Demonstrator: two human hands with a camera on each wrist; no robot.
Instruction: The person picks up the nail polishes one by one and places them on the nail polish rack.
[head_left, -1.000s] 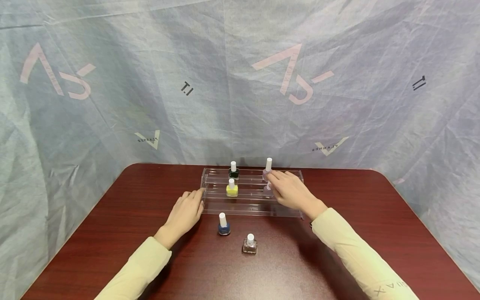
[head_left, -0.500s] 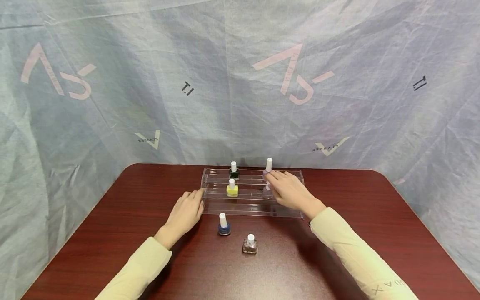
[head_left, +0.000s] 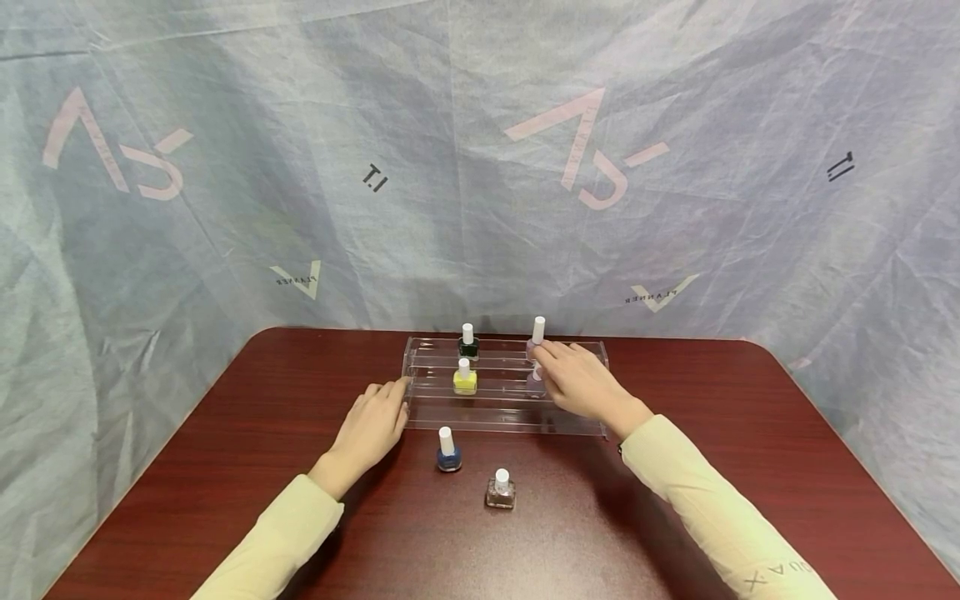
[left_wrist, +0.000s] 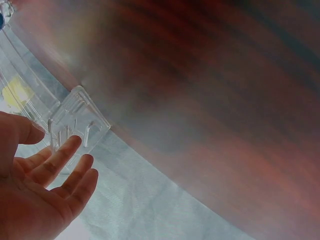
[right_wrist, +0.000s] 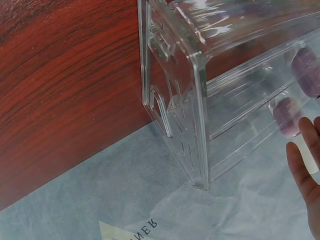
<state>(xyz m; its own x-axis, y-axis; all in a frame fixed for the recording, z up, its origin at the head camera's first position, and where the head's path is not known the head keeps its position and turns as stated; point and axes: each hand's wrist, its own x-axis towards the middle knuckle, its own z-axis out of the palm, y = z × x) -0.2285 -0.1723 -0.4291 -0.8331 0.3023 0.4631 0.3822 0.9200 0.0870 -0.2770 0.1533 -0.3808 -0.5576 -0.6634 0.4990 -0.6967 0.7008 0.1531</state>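
Observation:
My right hand (head_left: 581, 379) reaches over the right end of a clear acrylic tiered rack (head_left: 435, 414). It pinches a lilac nail polish bottle (head_left: 535, 385) on the middle tier; the hand covers part of it. Just behind, a second lilac bottle (head_left: 538, 329) stands on the top tier, its body overlapped by the fingertips. My left hand (head_left: 369, 423) rests loosely against the rack's left side, fingers (left_wrist: 67, 150) spread at the clear end panel (left_wrist: 82, 117). A yellow bottle (head_left: 465, 382) stands on the middle tier, with a dark green bottle (head_left: 468, 346) behind it.
On the reddish-brown table (head_left: 247, 433), in front of the rack, stand a blue nail polish bottle (head_left: 448, 456) and a brownish one (head_left: 501, 493). Grey printed cloth (head_left: 420, 233) hangs behind the table and at both sides.
The lilac bottle on the middle tier shifts very slightly at the right hand. Both hands, the rack and the other bottles keep their places.

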